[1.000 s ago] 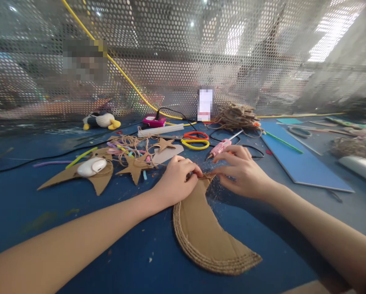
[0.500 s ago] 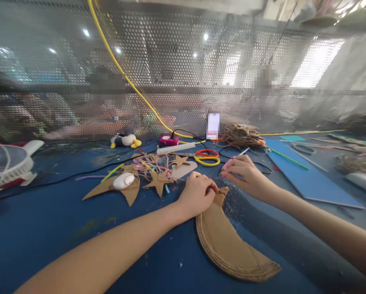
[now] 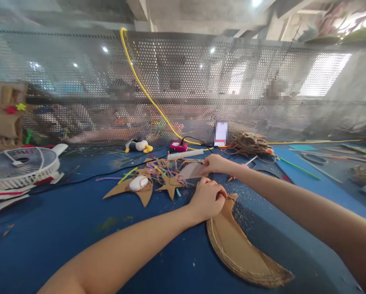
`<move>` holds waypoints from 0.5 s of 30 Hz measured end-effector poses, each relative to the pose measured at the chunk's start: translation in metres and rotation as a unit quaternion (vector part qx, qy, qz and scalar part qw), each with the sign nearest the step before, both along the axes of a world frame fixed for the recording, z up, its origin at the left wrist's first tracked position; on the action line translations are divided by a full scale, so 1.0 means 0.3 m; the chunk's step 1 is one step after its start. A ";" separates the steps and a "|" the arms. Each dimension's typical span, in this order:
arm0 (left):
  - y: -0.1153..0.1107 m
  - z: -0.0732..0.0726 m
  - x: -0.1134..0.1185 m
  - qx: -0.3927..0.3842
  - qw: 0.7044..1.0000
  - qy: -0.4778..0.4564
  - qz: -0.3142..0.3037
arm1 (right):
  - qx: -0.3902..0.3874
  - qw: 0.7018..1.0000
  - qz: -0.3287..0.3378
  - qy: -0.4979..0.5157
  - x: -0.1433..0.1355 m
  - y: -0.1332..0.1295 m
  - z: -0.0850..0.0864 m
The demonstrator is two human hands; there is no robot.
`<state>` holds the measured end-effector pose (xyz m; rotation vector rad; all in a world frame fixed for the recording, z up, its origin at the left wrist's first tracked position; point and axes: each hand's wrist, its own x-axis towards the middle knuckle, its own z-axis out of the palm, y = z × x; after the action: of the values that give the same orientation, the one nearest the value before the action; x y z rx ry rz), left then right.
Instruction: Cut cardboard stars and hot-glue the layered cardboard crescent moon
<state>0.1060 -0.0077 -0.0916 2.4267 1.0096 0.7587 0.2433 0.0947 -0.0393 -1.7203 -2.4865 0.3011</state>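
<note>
A thick crescent of layered cardboard (image 3: 244, 245) lies on the blue table. My left hand (image 3: 208, 199) is closed at its upper end, with thumb and fingers on the narrow tip. Farther forward, my right hand (image 3: 217, 164) reaches down with curled fingers beside a pale flat sheet (image 3: 193, 170). What those fingers grip is hidden; the red and yellow scissors seen earlier there are covered by the hand. A pink tool with a pale stick (image 3: 251, 159), resembling a glue gun, lies partly hidden behind my right forearm.
Left of my hands are cardboard stars (image 3: 170, 185), twine and a white mouse-shaped object (image 3: 138, 183). Behind stand a phone (image 3: 221, 134) and a twine bundle (image 3: 252, 143). A white fan (image 3: 23, 165) is at left, a blue board (image 3: 333, 188) at right.
My right hand has let go of the pink tool and moved left to where the scissors lay. My left hand still holds the crescent's tip. The view has shifted.
</note>
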 end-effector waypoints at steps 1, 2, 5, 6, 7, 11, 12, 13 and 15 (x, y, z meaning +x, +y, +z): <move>0.001 0.000 0.001 0.000 1.000 0.000 0.002 | -0.030 0.999 -0.004 0.011 0.014 -0.003 0.022; 0.001 0.000 0.002 -0.001 1.000 0.000 0.002 | -0.061 0.998 -0.005 0.021 0.029 -0.007 0.047; 0.002 0.001 0.002 0.001 1.000 -0.003 0.002 | -0.115 0.992 -0.016 0.053 0.090 -0.030 0.128; 0.002 0.001 0.002 0.002 1.000 -0.004 0.001 | -0.118 0.991 -0.021 0.065 0.116 -0.042 0.152; 0.003 0.000 0.001 0.003 1.000 -0.005 0.000 | -0.112 0.990 -0.027 0.076 0.145 -0.059 0.173; 0.004 -0.004 0.001 0.016 1.000 -0.006 -0.001 | -0.007 0.993 -0.062 0.099 0.281 -0.165 0.207; 0.003 -0.003 0.002 0.019 1.000 -0.005 0.000 | 0.017 0.993 -0.064 0.095 0.318 -0.202 0.202; 0.000 -0.002 0.002 0.019 1.000 -0.004 0.001 | 0.056 0.993 -0.049 0.092 0.355 -0.243 0.190; -0.005 0.002 0.003 0.014 1.000 -0.003 0.002 | 0.093 0.992 -0.041 0.078 0.421 -0.329 0.150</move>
<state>0.1067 -0.0091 -0.0910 2.4459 1.0076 0.7844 0.3696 -0.0040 0.0057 -1.6526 -2.2501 0.1814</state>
